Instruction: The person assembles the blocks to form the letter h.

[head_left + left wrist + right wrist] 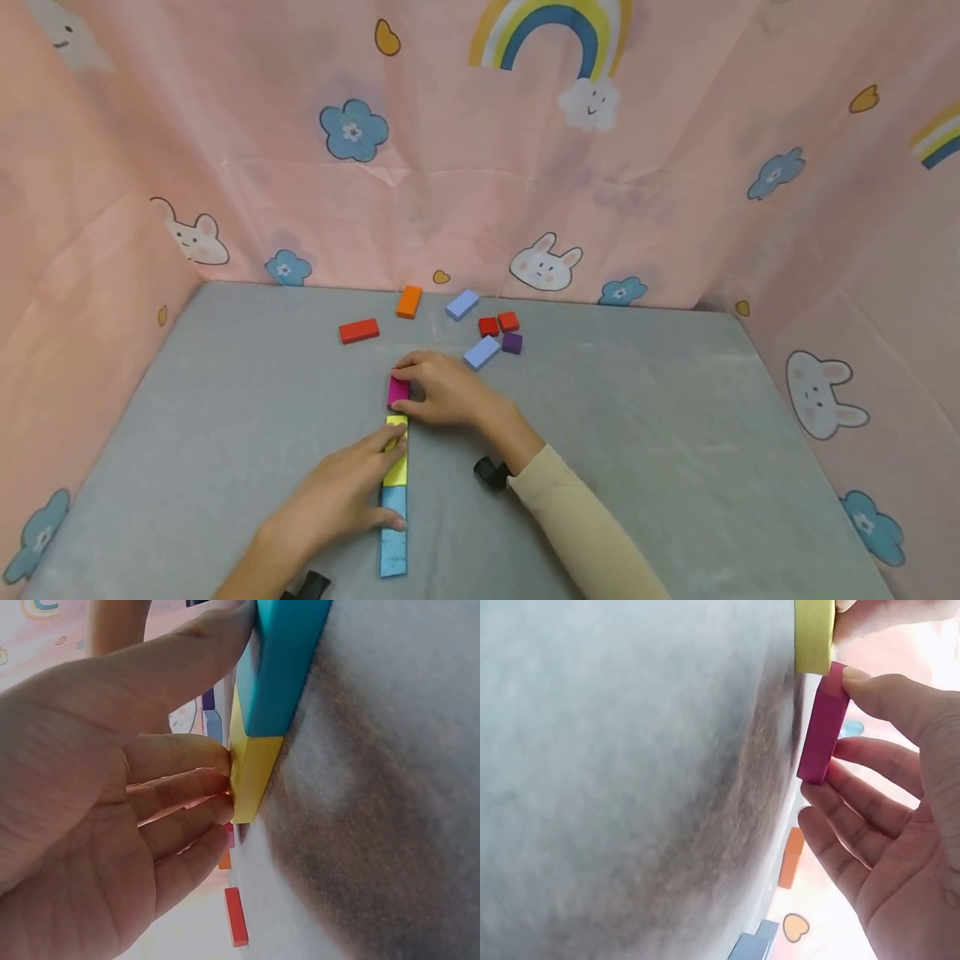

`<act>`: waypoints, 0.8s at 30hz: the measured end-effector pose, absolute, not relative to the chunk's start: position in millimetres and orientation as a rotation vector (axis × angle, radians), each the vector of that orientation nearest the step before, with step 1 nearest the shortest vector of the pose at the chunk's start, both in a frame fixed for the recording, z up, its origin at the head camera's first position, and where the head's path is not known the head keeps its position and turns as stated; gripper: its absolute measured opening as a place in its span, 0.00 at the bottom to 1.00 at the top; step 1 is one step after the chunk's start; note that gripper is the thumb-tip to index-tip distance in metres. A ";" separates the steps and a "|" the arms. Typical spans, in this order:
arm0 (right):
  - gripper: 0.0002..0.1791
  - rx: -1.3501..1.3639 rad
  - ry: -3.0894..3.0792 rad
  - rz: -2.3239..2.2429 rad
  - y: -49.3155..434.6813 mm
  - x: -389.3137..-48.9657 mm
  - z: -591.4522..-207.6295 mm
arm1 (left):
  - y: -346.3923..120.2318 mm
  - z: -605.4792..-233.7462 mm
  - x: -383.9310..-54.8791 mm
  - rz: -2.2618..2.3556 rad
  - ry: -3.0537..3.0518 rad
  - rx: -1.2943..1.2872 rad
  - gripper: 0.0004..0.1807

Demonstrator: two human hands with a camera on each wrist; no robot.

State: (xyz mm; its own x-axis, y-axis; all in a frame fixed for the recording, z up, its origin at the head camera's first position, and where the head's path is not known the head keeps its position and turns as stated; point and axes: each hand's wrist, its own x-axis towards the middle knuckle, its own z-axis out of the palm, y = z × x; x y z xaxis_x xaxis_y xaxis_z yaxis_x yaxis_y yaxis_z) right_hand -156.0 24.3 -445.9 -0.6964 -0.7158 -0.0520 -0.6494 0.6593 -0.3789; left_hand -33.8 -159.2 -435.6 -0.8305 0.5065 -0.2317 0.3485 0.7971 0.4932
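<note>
My right hand (446, 392) pinches a magenta block (825, 727) lengthwise between thumb and fingers. The block is close to the far end of the yellow part (395, 473) of a straight row, with a narrow gap showing in the head view. Nearer me, the row continues in light blue (393, 554). My left hand (337, 492) lies over this row from the left. Its fairly straight fingers (184, 757) touch the yellow part, while its thumb rests on the blue part (281, 667).
Beyond the hands lie a long red block (359, 331), an orange block (408, 302), two pale blue blocks (482, 352), two small red blocks (508, 321) and a small purple block (512, 343). A pink patterned curtain (450, 200) borders the grey table (637, 433).
</note>
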 end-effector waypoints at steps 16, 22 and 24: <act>0.25 -1.108 2.667 -0.534 24.9 -145.4 -451.0 | -162.2 -436.2 -33.5 0.637 2.648 0.675 0.56; 0.23 -1.131 2.682 -0.506 25.3 -143.8 -450.4 | -162.1 -435.9 -32.7 0.637 2.666 0.690 0.54; 0.23 -1.141 2.681 -0.503 25.2 -143.5 -450.5 | -162.1 -436.1 -32.6 0.640 2.665 0.692 0.55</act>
State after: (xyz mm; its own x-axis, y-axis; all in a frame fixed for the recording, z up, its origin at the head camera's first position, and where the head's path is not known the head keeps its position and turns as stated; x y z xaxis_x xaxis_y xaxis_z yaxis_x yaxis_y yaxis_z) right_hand -143.5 25.2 -450.5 -0.6878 -0.7250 -0.0366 -0.6625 0.6475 -0.3767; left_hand -32.6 -162.1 -436.1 -0.8339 0.5203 -0.1840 0.3800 0.7831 0.4922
